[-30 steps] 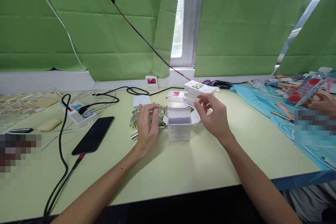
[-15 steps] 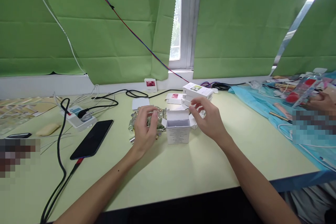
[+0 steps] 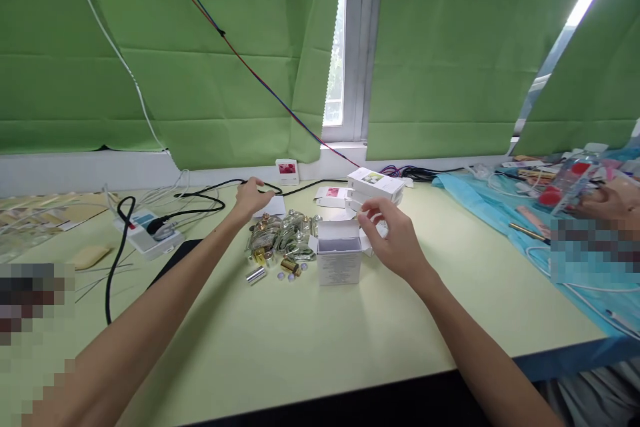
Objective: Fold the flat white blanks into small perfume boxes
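My left hand [image 3: 254, 199] reaches to the back of the table, beside a white card [image 3: 273, 207], with thumb and fingers apart. Whether it touches the card I cannot tell. My right hand [image 3: 393, 235] hovers by the right side of an upright white box [image 3: 339, 268], fingers loosely curled and nothing visible in them. The box stands with its top flaps raised, its inside dark. Left of it lies a cluster of clear glass bottles [image 3: 295, 237]. In front of them are gold caps [image 3: 291, 267], a silver cap [image 3: 255, 275] and several small clear discs [image 3: 281, 276].
Stacked white boxes [image 3: 375, 183] stand behind my right hand, near a flat white box [image 3: 331, 197]. A small box [image 3: 287, 171] leans by the wall. A power strip [image 3: 150, 237], cables and a phone [image 3: 173, 260] are on the left. Another person's hand [image 3: 607, 203] is at right.
My left hand has moved from beside the bottles back and left to the white card, uncovering the bottles and caps. My right hand stays by the box. The view has tilted slightly.
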Available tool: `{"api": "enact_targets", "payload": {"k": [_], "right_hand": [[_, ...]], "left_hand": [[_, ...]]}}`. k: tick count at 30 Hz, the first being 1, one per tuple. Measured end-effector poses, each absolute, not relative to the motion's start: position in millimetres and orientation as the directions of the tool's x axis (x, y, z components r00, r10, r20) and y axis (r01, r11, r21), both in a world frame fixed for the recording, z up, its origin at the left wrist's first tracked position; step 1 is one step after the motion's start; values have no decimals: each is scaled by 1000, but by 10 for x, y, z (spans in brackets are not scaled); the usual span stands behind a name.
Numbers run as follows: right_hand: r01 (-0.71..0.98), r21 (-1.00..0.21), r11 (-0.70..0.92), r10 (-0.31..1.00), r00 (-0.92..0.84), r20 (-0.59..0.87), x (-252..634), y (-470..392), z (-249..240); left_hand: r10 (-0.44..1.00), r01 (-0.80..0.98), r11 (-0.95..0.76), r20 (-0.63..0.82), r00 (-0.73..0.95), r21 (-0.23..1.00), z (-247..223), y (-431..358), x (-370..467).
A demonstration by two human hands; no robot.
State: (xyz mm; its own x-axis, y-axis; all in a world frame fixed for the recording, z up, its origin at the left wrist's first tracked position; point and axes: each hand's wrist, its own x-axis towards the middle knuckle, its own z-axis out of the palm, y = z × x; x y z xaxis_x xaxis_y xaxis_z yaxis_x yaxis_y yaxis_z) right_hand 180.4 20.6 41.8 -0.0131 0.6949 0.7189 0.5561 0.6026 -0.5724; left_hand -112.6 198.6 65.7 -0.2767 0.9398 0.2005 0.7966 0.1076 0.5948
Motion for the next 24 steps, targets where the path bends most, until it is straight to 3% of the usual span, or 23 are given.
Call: {"api": "enact_targets", "payload": {"k": [8, 16, 24], "right_hand": [[565, -536, 627, 658, -17, 753, 1784, 214, 436], [558, -530, 639, 645, -14, 764, 1788, 200, 444], [551, -531, 644, 647, -23, 762, 1764, 196, 453]], "left_hand": [[951, 846, 276, -6, -308, 456, 412, 2583, -1246], [962, 903, 271, -57, -268, 333, 297, 2693, -1271], [964, 922, 264, -64, -257, 284, 292, 2703, -1245]]}}
